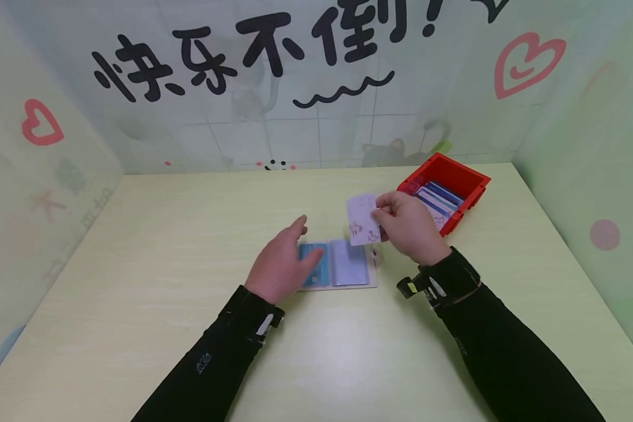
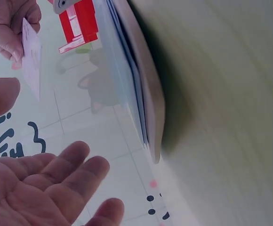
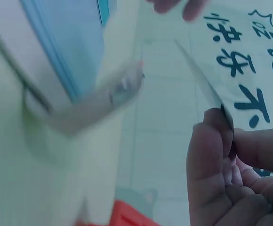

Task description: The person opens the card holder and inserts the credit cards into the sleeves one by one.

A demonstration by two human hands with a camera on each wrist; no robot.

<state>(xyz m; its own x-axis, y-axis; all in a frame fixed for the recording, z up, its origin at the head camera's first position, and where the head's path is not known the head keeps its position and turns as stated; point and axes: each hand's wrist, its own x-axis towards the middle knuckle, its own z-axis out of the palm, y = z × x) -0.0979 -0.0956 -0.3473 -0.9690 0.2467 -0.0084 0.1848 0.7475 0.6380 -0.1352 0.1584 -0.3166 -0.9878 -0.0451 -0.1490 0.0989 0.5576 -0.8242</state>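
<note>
In the head view, my right hand [image 1: 411,227] pinches a pale lavender card [image 1: 361,221] with small printed figures between thumb and fingers. The right wrist view shows this card [image 3: 203,77] nearly edge-on. Below it, a card holder [image 1: 372,280] lies spread open on the table, with a blue card [image 1: 320,268] in its left side and a pale lavender sleeve [image 1: 350,266] on its right. My left hand [image 1: 281,265] hovers at the holder's left side, fingers extended and holding nothing; it hides part of that side. A strap with a snap [image 3: 113,99] sticks out from the holder's right edge.
At the back right, a red bin [image 1: 477,186] stands at an angle with several blue and lavender cards [image 1: 439,202] inside. A printed backdrop [image 1: 232,140] rises behind the pale wooden table [image 1: 163,246], with side panels left and right.
</note>
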